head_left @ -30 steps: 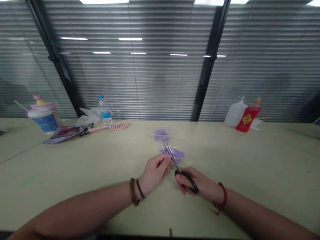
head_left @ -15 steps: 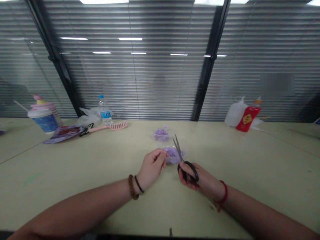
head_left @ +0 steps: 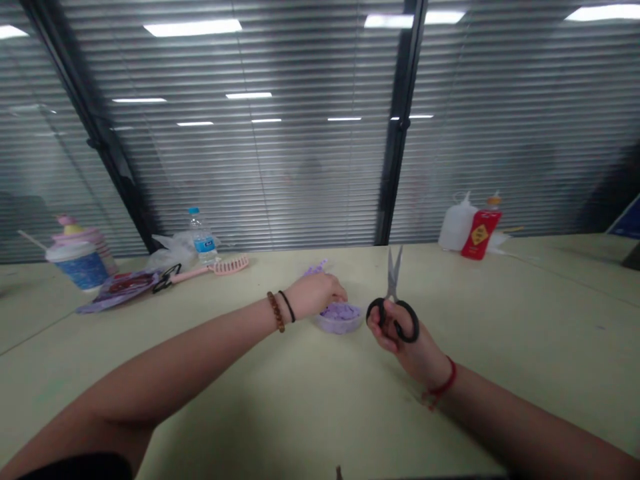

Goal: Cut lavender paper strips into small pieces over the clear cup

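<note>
My left hand [head_left: 316, 295] hangs over the back rim of a clear plastic bowl [head_left: 340, 327] of purple paper-like pieces [head_left: 341, 311]. Its fingers are bent down and together; anything between them is hidden. Behind this hand, more purple scraps [head_left: 316, 268] peek out, their container mostly covered. To the right of the bowl, my right hand [head_left: 407, 347] grips a pair of scissors [head_left: 394, 293] by the black handles. The blades point up and away, slightly parted, with nothing between them.
At the left stand a blue-and-white cup [head_left: 83, 269], a purple packet [head_left: 120, 291], a pink hairbrush [head_left: 231, 266] and a water bottle [head_left: 203, 238]. A white squeeze bottle [head_left: 456, 227] and a red bottle [head_left: 481, 233] stand at the back right. Window blinds rise behind the table.
My left hand has moved forward over the bowl's back edge, now covering most of the rear container. My right hand has shifted right, turning the scissors more upright. The view has tilted slightly.
</note>
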The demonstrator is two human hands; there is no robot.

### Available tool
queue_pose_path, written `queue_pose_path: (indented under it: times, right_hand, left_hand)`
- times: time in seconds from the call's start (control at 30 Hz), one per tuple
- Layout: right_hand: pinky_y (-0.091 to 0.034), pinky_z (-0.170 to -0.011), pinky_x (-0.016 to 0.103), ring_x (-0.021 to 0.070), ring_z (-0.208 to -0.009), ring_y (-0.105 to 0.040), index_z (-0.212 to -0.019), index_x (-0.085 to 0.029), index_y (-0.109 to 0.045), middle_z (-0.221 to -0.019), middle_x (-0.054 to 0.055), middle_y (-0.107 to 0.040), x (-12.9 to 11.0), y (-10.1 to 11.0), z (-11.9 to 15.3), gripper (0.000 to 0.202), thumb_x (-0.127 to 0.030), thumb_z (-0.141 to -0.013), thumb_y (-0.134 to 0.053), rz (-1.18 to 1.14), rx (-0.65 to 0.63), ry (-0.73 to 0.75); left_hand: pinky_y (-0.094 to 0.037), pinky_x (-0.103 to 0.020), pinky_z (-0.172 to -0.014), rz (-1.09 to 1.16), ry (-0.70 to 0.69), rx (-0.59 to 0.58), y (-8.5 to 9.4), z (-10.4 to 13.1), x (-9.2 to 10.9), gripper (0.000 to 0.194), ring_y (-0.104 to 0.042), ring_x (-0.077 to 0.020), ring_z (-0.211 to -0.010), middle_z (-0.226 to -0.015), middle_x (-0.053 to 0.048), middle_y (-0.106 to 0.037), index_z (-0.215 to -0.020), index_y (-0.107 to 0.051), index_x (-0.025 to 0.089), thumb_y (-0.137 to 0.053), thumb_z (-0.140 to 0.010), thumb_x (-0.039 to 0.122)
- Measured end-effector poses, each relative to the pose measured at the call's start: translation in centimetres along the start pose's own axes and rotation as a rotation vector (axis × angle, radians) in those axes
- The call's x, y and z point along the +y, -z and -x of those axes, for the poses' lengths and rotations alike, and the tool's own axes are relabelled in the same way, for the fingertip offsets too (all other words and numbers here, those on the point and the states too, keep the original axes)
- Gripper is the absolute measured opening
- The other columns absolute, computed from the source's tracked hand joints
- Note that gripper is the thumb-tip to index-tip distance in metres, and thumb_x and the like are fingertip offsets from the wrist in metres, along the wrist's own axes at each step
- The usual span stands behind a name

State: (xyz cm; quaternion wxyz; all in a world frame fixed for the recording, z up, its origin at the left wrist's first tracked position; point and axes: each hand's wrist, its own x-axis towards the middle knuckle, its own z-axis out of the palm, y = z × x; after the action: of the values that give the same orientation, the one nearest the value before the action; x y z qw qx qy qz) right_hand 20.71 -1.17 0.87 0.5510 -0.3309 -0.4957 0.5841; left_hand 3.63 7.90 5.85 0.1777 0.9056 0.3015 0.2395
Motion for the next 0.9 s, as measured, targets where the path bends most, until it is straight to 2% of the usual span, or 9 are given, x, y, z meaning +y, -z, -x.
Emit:
queue_pose_path:
  times: [0.1,0.2,0.27,0.37,0.53,0.67,0.8,0.9]
  right_hand:
    - [-0.011,-0.035,0.020,0.0024,-0.034,-0.026,-0.064,-0.014,-0.050,-0.050,-0.004,-0.044,0.0,0.2,-0.1,0.041,-0.054,-0.073,-0.052,-0.026,0.001,0.011]
    - [-0.011,-0.034,0.019,0.0020,-0.033,-0.026,-0.063,-0.014,-0.050,-0.049,-0.004,-0.045,0.2,0.4,-0.3,0.041,-0.053,-0.073,-0.052,-0.036,-0.012,0.015]
    - [-0.011,-0.034,0.019,0.0017,-0.033,-0.027,-0.063,-0.013,-0.050,-0.050,-0.003,-0.046,0.3,0.4,-0.3,0.040,-0.052,-0.074,-0.052,-0.039,-0.014,0.019]
    - [-0.012,-0.035,0.019,0.0017,-0.033,-0.028,-0.064,-0.013,-0.051,-0.051,-0.003,-0.046,0.4,0.5,-0.2,0.039,-0.051,-0.075,-0.051,-0.035,-0.014,0.031]
    - [-0.012,-0.035,0.019,0.0016,-0.033,-0.028,-0.064,-0.013,-0.050,-0.052,-0.003,-0.047,0.4,0.5,-0.2,0.038,-0.049,-0.076,-0.051,-0.037,-0.017,0.039]
    - [-0.012,-0.034,0.019,0.0015,-0.032,-0.028,-0.065,-0.014,-0.050,-0.052,-0.003,-0.047,0.5,0.6,-0.4,0.036,-0.048,-0.075,-0.052,-0.027,-0.036,0.024]
    - [-0.012,-0.033,0.019,0.0017,-0.032,-0.029,-0.064,-0.013,-0.050,-0.052,-0.003,-0.047,0.5,0.6,-0.5,0.037,-0.049,-0.074,-0.053,-0.006,-0.031,0.012]
    - [-0.012,-0.033,0.019,0.0017,-0.033,-0.029,-0.064,-0.013,-0.050,-0.052,-0.003,-0.047,0.4,0.6,-0.4,0.036,-0.048,-0.074,-0.053,-0.004,-0.030,0.019]
  left_hand:
    - [-0.041,-0.025,-0.064,-0.358,-0.118,-0.283,-1.1,-1.3,0.1,0.013,-0.059,-0.0188,-0.071,-0.074,-0.006,-0.067,-0.079,-0.070,0.017,-0.062,-0.068,0.019]
    - [-0.041,-0.022,-0.059,-0.438,-0.165,-0.516,-2.1,-2.1,0.4,0.031,-0.059,-0.0168,-0.069,-0.079,-0.005,-0.068,-0.097,-0.065,0.017,-0.062,-0.066,0.018]
    - [-0.041,-0.020,-0.058,-0.444,-0.170,-0.599,-2.4,-2.7,0.5,0.032,-0.059,-0.0147,-0.068,-0.079,-0.003,-0.068,-0.096,-0.065,0.018,-0.061,-0.065,0.012]
    - [-0.042,-0.020,-0.065,-0.484,-0.149,-0.551,-2.0,-3.6,0.5,0.031,-0.059,-0.0149,-0.074,-0.082,-0.003,-0.068,-0.092,-0.066,0.018,-0.057,-0.065,0.005]
    - [-0.041,-0.025,-0.077,-0.526,-0.108,-0.446,0.0,-4.5,0.1,0.029,-0.057,-0.0189,-0.090,-0.099,-0.008,-0.063,-0.100,-0.064,0.018,-0.057,-0.073,0.014]
    - [-0.042,-0.023,-0.069,-0.529,-0.099,-0.548,-0.3,-4.0,-0.1,0.027,-0.058,-0.0168,-0.079,-0.090,-0.005,-0.066,-0.096,-0.066,0.018,-0.059,-0.070,0.013]
    - [-0.041,-0.020,-0.061,-0.510,-0.135,-0.664,-1.5,-3.5,-0.3,0.036,-0.057,-0.0145,-0.071,-0.082,-0.002,-0.066,-0.096,-0.065,0.019,-0.064,-0.061,0.009]
    - [-0.040,-0.019,-0.062,-0.495,-0.138,-0.667,-0.7,-3.8,-0.2,0.030,-0.056,-0.0130,-0.071,-0.083,-0.001,-0.066,-0.089,-0.066,0.018,-0.061,-0.063,0.004]
